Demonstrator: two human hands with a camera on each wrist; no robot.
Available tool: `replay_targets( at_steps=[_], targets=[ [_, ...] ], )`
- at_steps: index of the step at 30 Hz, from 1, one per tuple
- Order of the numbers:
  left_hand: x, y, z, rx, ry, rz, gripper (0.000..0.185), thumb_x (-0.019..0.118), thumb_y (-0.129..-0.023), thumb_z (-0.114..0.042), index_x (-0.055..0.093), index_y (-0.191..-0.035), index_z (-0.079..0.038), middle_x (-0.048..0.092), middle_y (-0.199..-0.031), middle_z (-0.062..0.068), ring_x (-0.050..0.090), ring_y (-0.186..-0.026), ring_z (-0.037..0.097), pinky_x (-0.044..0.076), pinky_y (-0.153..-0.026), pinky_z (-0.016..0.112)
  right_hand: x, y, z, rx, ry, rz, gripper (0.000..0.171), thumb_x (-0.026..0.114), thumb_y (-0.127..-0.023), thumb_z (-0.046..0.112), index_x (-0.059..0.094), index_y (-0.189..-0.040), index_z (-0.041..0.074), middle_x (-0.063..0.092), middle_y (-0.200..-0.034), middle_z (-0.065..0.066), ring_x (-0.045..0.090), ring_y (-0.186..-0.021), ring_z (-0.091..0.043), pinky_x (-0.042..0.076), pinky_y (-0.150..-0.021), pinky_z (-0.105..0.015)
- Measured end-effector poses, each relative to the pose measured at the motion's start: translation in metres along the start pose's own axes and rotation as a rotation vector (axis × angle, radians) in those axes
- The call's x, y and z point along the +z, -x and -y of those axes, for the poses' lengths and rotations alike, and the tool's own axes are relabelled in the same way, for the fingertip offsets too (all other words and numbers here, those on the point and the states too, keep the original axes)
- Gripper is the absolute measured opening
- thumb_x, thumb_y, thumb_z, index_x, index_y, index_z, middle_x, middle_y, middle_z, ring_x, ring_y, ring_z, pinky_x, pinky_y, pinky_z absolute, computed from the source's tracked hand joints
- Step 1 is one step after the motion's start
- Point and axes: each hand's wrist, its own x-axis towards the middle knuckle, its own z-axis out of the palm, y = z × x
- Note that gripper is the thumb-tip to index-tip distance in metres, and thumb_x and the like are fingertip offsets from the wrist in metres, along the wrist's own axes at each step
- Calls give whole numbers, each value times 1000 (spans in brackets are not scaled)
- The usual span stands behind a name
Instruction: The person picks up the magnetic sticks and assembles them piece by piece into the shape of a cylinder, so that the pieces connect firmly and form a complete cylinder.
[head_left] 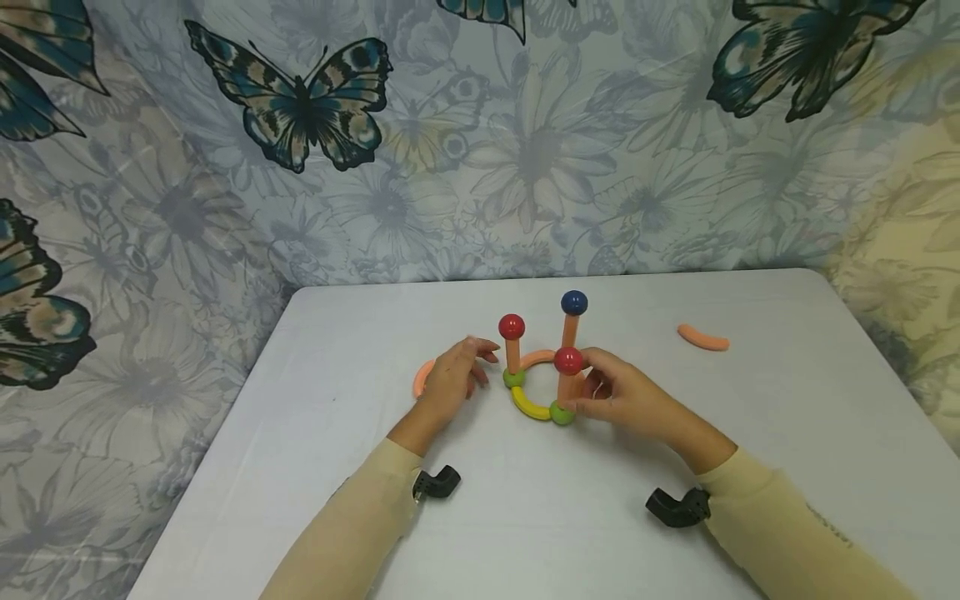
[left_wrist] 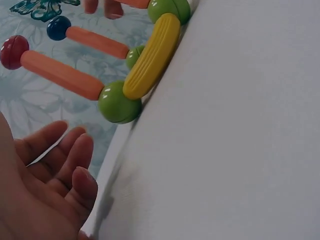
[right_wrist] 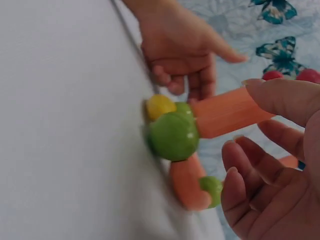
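Observation:
A magnetic stick-and-ball structure stands on the table: a ring of curved pieces, including a yellow curved stick (head_left: 531, 406), joined by green balls (left_wrist: 120, 102). Three straight orange sticks rise from it, two topped by red balls (head_left: 512, 326) and the back one by a blue ball (head_left: 574, 302). My right hand (head_left: 626, 392) holds the front upright orange stick (right_wrist: 227, 112), thumb and forefinger at its sides below the red ball. To the left of the ring, my left hand (head_left: 453, 375) hovers with loosely bent fingers beside the left upright, holding nothing.
An orange curved stick (head_left: 702, 337) lies apart at the right on the white table (head_left: 337, 500). Another orange curved piece (head_left: 422, 379) is partly hidden behind the left hand. A butterfly-patterned cloth (head_left: 465, 167) hangs behind the table.

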Motion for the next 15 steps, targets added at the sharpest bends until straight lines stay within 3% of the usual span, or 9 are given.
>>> replay_targets(
  at_steps=[4,6,8,11,13,15],
  targets=[
    [-16,-3,-6,19,70,-81,66,20,-122,-42,72,-135,-2,73,-115,12,63,-81,37,48,-57,32,6,3,-8,14,-1,-29,56,90,-91,5,64,-140,6,62,-113,-10,60,-91,-27,53,-75,-32],
    [-27,-4,-8,5,144,-106,71,20,-121,-47,70,-135,1,70,-119,21,57,-69,42,42,-48,33,8,4,-11,26,-7,-40,55,90,-91,5,64,-140,6,61,-110,-11,60,-89,-27,53,-73,-31],
    [-40,-5,-9,-26,163,-133,78,20,-118,-58,69,-137,0,69,-121,21,54,-68,44,41,-46,34,10,5,-15,35,-9,-39,56,90,-90,4,63,-140,8,61,-107,-11,59,-87,-28,52,-70,-30],
    [-60,-5,-6,-53,150,-165,80,19,-117,-62,68,-139,-3,69,-125,20,58,-75,41,47,-52,36,16,6,-21,48,2,-18,56,91,-90,4,63,-139,8,61,-101,-10,59,-84,-28,51,-69,-30],
    [-72,-5,-1,-53,103,-200,80,17,-118,-59,67,-141,-2,70,-125,15,62,-93,38,52,-65,37,20,6,-24,53,21,-6,55,92,-90,6,64,-138,9,61,-98,-8,59,-84,-28,51,-69,-30],
    [-83,-4,7,-62,110,-230,79,16,-118,-56,66,-143,0,70,-126,17,62,-98,34,52,-71,35,23,6,-25,61,35,-2,54,92,-89,7,66,-136,9,62,-98,-5,60,-84,-27,51,-69,-30]
  ],
)
